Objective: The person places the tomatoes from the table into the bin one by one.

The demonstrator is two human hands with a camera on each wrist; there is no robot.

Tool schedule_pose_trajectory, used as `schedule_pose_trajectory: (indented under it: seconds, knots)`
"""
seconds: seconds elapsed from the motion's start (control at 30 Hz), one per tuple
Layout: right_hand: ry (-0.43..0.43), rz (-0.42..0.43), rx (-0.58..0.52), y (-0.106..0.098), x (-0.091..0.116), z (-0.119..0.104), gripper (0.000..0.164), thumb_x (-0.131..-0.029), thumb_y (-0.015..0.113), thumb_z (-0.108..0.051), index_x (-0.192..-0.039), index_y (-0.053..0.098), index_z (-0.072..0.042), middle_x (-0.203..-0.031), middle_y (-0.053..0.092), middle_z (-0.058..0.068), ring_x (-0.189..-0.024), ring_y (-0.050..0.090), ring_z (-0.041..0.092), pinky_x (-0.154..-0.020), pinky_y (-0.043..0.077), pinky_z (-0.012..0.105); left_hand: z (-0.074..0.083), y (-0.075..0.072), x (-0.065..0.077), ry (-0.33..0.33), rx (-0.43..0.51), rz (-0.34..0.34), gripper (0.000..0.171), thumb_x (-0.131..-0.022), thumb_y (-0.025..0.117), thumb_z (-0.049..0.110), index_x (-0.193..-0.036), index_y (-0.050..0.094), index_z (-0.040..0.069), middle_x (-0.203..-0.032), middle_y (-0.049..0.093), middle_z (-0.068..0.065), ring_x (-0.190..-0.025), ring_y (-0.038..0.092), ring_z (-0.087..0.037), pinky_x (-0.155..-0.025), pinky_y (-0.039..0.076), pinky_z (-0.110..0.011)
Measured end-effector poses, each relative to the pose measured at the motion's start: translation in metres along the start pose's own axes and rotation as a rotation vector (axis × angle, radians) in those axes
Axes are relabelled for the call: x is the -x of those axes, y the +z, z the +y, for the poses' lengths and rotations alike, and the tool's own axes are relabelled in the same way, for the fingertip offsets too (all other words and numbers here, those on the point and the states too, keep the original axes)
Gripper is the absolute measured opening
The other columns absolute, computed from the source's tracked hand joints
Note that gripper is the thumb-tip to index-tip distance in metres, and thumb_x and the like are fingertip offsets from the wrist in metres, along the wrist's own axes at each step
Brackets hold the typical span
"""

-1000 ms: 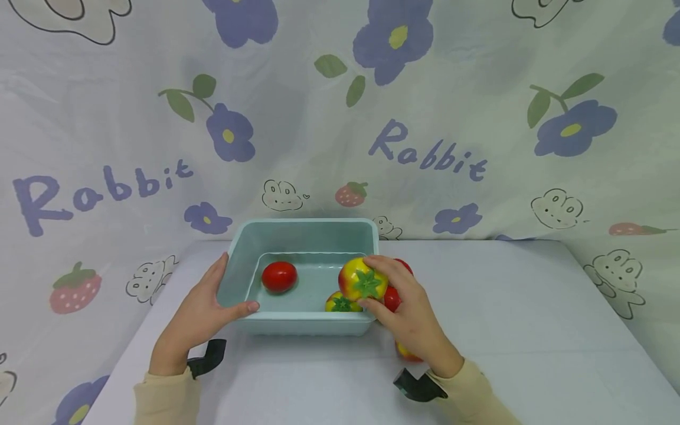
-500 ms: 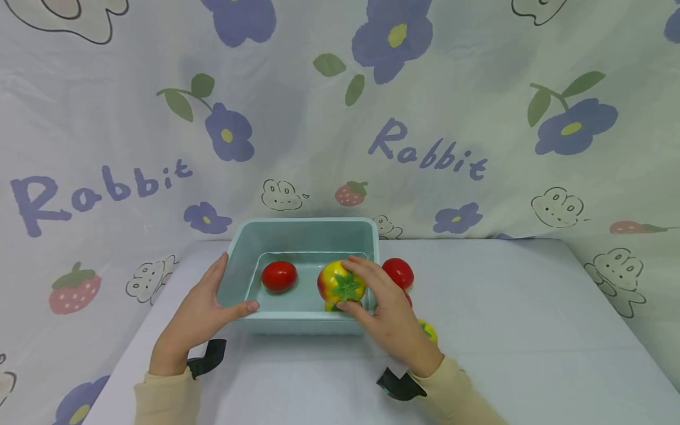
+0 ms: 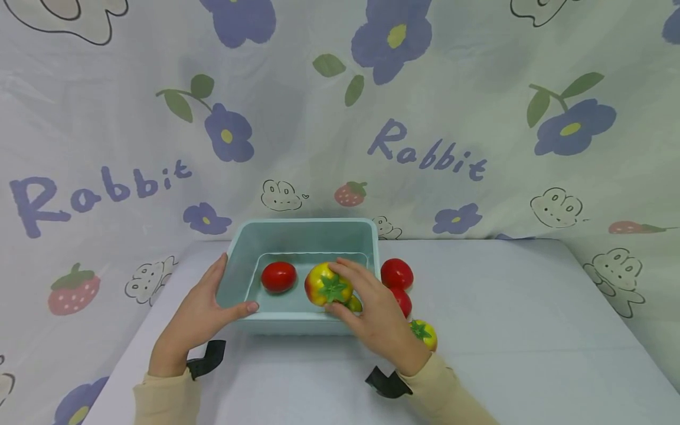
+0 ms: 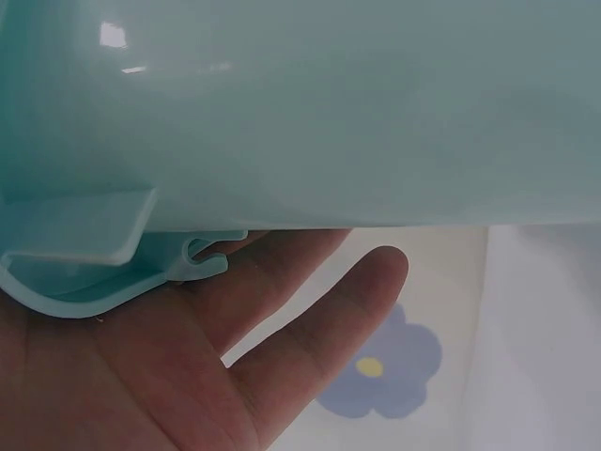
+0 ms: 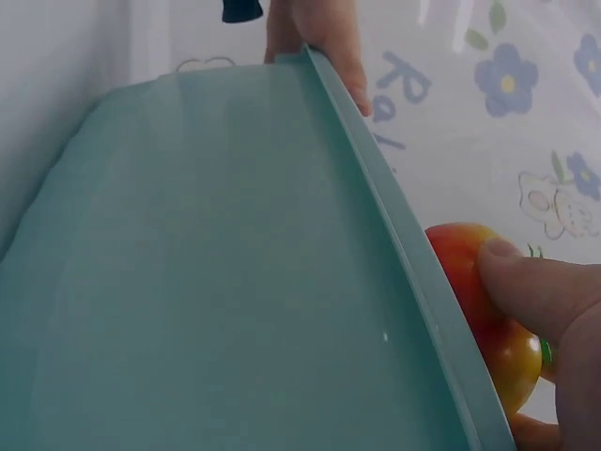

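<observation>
My left hand (image 3: 198, 313) grips the near left corner of a pale teal plastic bin (image 3: 308, 316), thumb over the front rim. In the left wrist view, fingers (image 4: 324, 324) extend along the outside of the bin wall (image 4: 329, 122). Inside the bin, my right hand (image 3: 374, 310) holds a yellow-and-red toy tomato (image 3: 317, 278) with a green star-shaped leaf top, pinched between thumb and fingers. Behind the front rim, a second yellow toy tomato (image 3: 354, 303) is mostly hidden by the held one and that hand. A red toy tomato (image 3: 278, 277) lies left of them in the bin.
Right of the bin, two red toy tomatoes (image 3: 396, 274) lie close against its side on the white table (image 3: 520, 307). Another yellow toy tomato (image 3: 424, 334) sits nearer, partly behind the right hand. A printed cloth (image 3: 297, 147) hangs behind the table.
My right hand has moved left over the bin with the toy tomato, uncovering the red and yellow toy tomatoes at the right. My left hand and the bin have stayed in place.
</observation>
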State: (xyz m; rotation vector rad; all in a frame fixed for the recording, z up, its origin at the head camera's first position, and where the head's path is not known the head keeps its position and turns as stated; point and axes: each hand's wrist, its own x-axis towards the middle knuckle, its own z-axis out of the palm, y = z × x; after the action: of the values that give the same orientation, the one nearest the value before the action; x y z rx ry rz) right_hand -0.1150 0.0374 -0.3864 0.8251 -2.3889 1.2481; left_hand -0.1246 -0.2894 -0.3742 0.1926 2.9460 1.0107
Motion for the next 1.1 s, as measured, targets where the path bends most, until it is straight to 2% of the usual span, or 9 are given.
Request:
schedule_pose_trajectory:
  seconds: [0.17, 0.37, 0.5, 0.57, 0.67, 0.9, 1.1]
  knots:
    - [0.001, -0.005, 0.017, 0.003, -0.002, -0.001, 0.069, -0.086, 0.082, -0.028, -0.146, 0.049, -0.015, -0.143, 0.055, -0.002, -0.126, 0.055, 0.014, -0.097, 0.053, 0.031, 0.0, 0.0, 0.0, 0.007, 0.0, -0.006, 0.12, -0.083, 0.078, 0.052, -0.161, 0.001, 0.003, -0.165, 0.009, -0.024, -0.149, 0.016, -0.048, -0.109, 0.024, -0.074]
    - [-0.013, -0.019, 0.097, 0.008, -0.003, -0.001, 0.068, -0.085, 0.082, -0.034, -0.143, 0.052, -0.016, -0.139, 0.059, -0.003, -0.121, 0.06, 0.013, -0.094, 0.055, 0.029, -0.001, 0.0, -0.001, 0.004, 0.0, -0.01, 0.12, -0.083, 0.079, 0.051, -0.161, 0.001, 0.003, -0.165, 0.009, -0.024, -0.149, 0.015, -0.048, -0.109, 0.023, -0.074]
    - [-0.024, -0.048, 0.193, 0.008, -0.002, 0.001, 0.067, -0.086, 0.08, -0.039, -0.143, 0.054, -0.015, -0.141, 0.06, -0.001, -0.126, 0.059, 0.015, -0.095, 0.055, 0.032, 0.0, 0.001, -0.001, 0.002, 0.002, -0.009, 0.12, -0.083, 0.079, 0.05, -0.161, 0.001, 0.003, -0.166, 0.009, -0.024, -0.149, 0.015, -0.048, -0.109, 0.023, -0.074]
    - [-0.021, -0.067, 0.201, 0.007, -0.001, 0.002, 0.068, -0.086, 0.08, -0.039, -0.144, 0.054, -0.015, -0.143, 0.058, -0.001, -0.13, 0.056, 0.016, -0.095, 0.055, 0.033, 0.0, 0.001, -0.001, -0.001, 0.002, -0.009, 0.12, -0.083, 0.079, 0.05, -0.161, 0.001, 0.003, -0.166, 0.009, -0.024, -0.149, 0.015, -0.049, -0.109, 0.023, -0.074]
    - [-0.017, -0.074, 0.14, 0.003, 0.0, 0.005, 0.065, -0.087, 0.08, -0.036, -0.144, 0.055, -0.016, -0.145, 0.056, -0.001, -0.131, 0.054, 0.016, -0.095, 0.055, 0.033, 0.001, 0.002, -0.002, -0.006, 0.0, -0.011, 0.12, -0.082, 0.079, 0.05, -0.161, 0.001, 0.003, -0.165, 0.009, -0.024, -0.148, 0.017, -0.049, -0.108, 0.024, -0.075]
    - [-0.063, 0.024, -0.101, -0.01, 0.002, 0.012, 0.052, -0.089, 0.079, -0.017, -0.137, 0.059, -0.013, -0.135, 0.061, 0.0, -0.11, 0.062, 0.014, -0.088, 0.058, 0.032, 0.002, 0.003, -0.003, -0.006, 0.003, -0.014, 0.12, -0.083, 0.079, 0.051, -0.161, 0.001, 0.003, -0.165, 0.009, -0.024, -0.147, 0.019, -0.05, -0.108, 0.025, -0.075]
    - [-0.081, 0.106, -0.184, -0.021, -0.002, 0.022, 0.045, -0.089, 0.076, -0.008, -0.132, 0.061, -0.008, -0.131, 0.063, 0.003, -0.113, 0.062, 0.017, -0.091, 0.057, 0.037, 0.001, -0.001, -0.001, 0.004, 0.006, -0.016, 0.12, -0.083, 0.079, 0.049, -0.16, 0.0, 0.002, -0.166, 0.008, -0.024, -0.148, 0.016, -0.049, -0.109, 0.023, -0.074]
